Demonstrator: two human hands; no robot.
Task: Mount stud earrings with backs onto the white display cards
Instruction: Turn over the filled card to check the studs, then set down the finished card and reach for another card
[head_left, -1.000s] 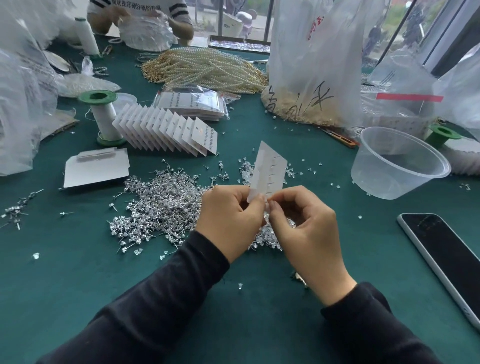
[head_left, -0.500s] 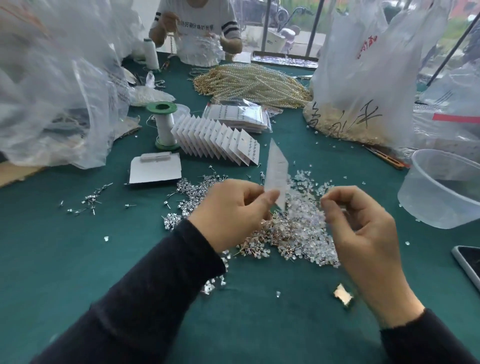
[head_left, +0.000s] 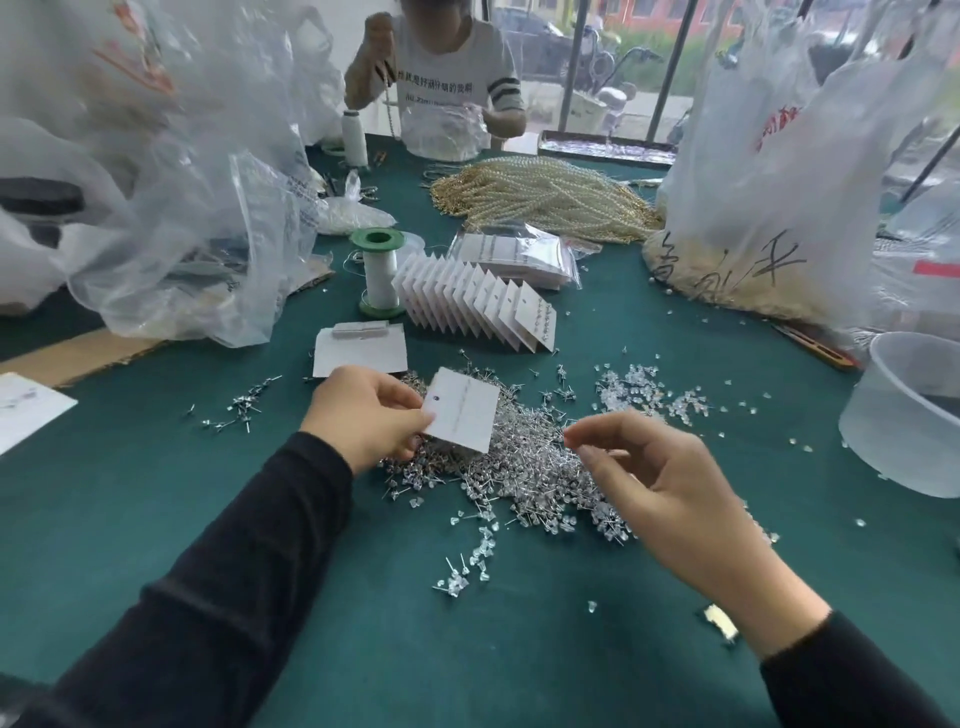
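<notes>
Card (head_left: 464, 415) is being pinched at its left edge by the left hand (head_left: 363, 415), free end facing the right hand (head_left: 670, 488), whose curled fingers' hold cannot be told.

seen from one wide-angle head-worn camera, facing forward and down, close over the near green table (head_left: 130, 519), reaching a seated person (head_left: 447, 88) at the far edge.

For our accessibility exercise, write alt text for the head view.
A left hand holds a white display card over a pile of stud earrings on a green table; the right hand hovers beside it, fingertips pinched. A row of cards stands behind.
</notes>
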